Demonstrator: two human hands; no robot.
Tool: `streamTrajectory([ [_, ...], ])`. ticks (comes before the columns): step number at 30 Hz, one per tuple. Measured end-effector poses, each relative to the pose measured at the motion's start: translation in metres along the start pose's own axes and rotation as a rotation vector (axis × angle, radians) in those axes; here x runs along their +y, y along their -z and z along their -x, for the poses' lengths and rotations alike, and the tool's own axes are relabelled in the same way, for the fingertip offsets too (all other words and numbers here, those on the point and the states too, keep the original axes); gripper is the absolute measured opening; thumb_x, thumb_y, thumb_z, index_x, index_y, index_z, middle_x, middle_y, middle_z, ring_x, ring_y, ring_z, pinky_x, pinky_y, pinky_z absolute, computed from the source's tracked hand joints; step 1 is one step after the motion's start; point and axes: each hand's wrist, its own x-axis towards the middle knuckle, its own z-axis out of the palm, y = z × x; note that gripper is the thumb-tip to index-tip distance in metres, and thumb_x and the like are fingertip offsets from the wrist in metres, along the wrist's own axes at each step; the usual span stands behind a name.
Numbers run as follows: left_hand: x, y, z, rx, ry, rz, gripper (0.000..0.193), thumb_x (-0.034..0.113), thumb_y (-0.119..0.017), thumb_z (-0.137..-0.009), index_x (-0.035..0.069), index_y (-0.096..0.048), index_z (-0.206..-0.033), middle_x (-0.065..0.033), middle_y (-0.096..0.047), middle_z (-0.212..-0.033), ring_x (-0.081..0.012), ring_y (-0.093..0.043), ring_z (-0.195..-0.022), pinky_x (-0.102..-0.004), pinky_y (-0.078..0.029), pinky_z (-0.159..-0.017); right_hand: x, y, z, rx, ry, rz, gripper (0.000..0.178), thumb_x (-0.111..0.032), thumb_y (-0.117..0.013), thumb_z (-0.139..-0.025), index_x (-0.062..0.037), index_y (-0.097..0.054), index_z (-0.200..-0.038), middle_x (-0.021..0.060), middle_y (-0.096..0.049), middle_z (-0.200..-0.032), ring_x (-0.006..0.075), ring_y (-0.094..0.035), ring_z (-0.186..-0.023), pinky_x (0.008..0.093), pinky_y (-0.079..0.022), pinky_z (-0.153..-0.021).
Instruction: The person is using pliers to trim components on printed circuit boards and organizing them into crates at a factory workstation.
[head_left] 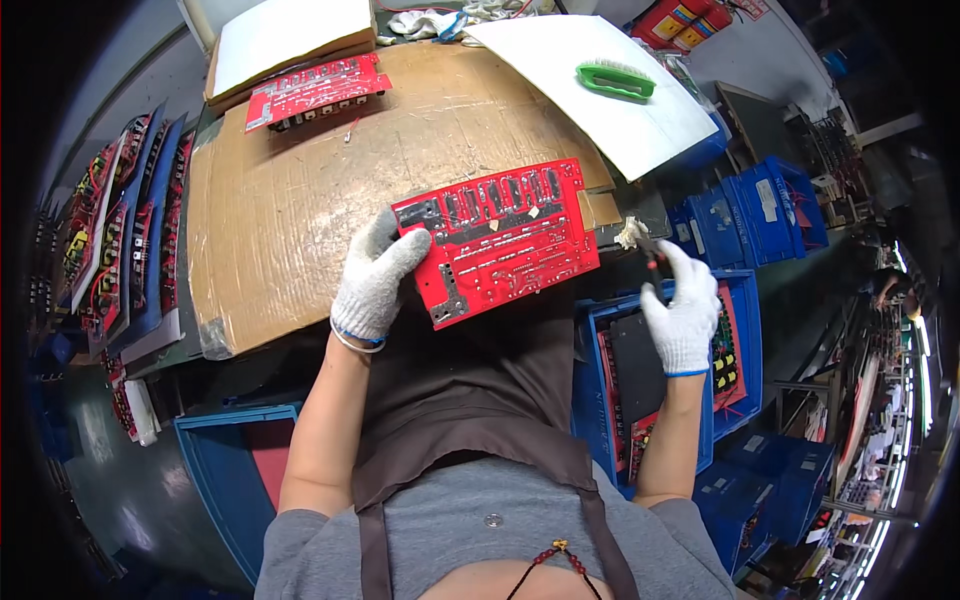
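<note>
My left hand [375, 275], in a white knit glove, grips the left edge of a red circuit board [510, 245] with the thumb on top. The board is held tilted over the near edge of the worktable, its soldered side with dark patches facing up. Off to the right, my gloved right hand [685, 310] closes around a small dark hand tool [652, 262] with a touch of red; its exact kind is hard to make out. The tool's tip is by a crumpled whitish clump [630, 233] at the table's right corner, apart from the board.
Brown cardboard [290, 220] covers the table. Another red board [315, 92] lies at its far left. A green brush [615, 78] rests on a white sheet [560, 60]. Blue crates [735, 300] stand right, another crate [215, 470] lower left. Upright boards [130, 220] line the left.
</note>
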Motion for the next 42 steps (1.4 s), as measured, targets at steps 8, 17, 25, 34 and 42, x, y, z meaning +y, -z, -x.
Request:
streamTrajectory([
  [8, -0.004, 0.004, -0.001, -0.013, -0.009, -0.019, 0.043, 0.014, -0.07, -0.096, -0.007, -0.06, -0.132, -0.0112, -0.071, -0.119, -0.0154, -0.067, -0.104, -0.0317, -0.055, -0.093, -0.059, 0.016, -0.037, 0.037, 0.495, 0.111, 0.063, -0.017, -0.084, -0.072, -0.0214, -0.068, -0.133, 0.0076, -0.064, -0.112, 0.0291, -0.06, -0.106, 0.0444, -0.045, -0.091],
  [17, 0.0, 0.003, -0.001, -0.017, -0.001, -0.027, 0.043, 0.014, -0.07, -0.096, -0.007, -0.06, -0.133, -0.0115, -0.071, -0.119, -0.0163, -0.068, -0.103, -0.0324, -0.056, -0.093, -0.056, 0.014, -0.063, 0.052, 0.687, 0.164, 0.063, -0.015, -0.086, -0.069, -0.0218, -0.069, -0.129, 0.005, -0.064, -0.108, 0.027, -0.06, -0.103, 0.0433, -0.044, -0.087],
  [25, -0.001, 0.001, -0.002, -0.018, 0.002, 0.002, 0.043, 0.013, -0.069, -0.097, -0.007, -0.059, -0.134, -0.0121, -0.071, -0.12, -0.0166, -0.068, -0.104, -0.0329, -0.056, -0.093, -0.038, -0.013, -0.068, 0.112, 0.762, 0.08, 0.063, -0.011, -0.087, -0.066, -0.0205, -0.071, -0.126, 0.0027, -0.065, -0.106, 0.026, -0.061, -0.102, 0.0428, -0.045, -0.087],
  [34, 0.0, 0.001, -0.001, -0.004, 0.013, -0.023, 0.043, 0.013, -0.068, -0.097, -0.006, -0.059, -0.134, -0.0116, -0.071, -0.119, -0.0165, -0.069, -0.104, -0.0325, -0.056, -0.093, -0.045, -0.01, -0.062, 0.197, 0.673, 0.04, 0.062, -0.011, -0.087, -0.067, -0.0198, -0.072, -0.127, 0.006, -0.064, -0.111, 0.0292, -0.061, -0.108, 0.0453, -0.042, -0.096],
  [42, 0.001, 0.002, -0.001, 0.005, 0.008, -0.021, 0.043, 0.014, -0.069, -0.097, -0.006, -0.059, -0.134, -0.0112, -0.071, -0.118, -0.0161, -0.069, -0.102, -0.0322, -0.056, -0.092, -0.042, -0.017, -0.063, 0.141, 0.681, -0.018, 0.06, -0.009, -0.087, -0.066, -0.0179, -0.072, -0.123, 0.0048, -0.066, -0.105, 0.0282, -0.063, -0.101, 0.0425, -0.046, -0.086],
])
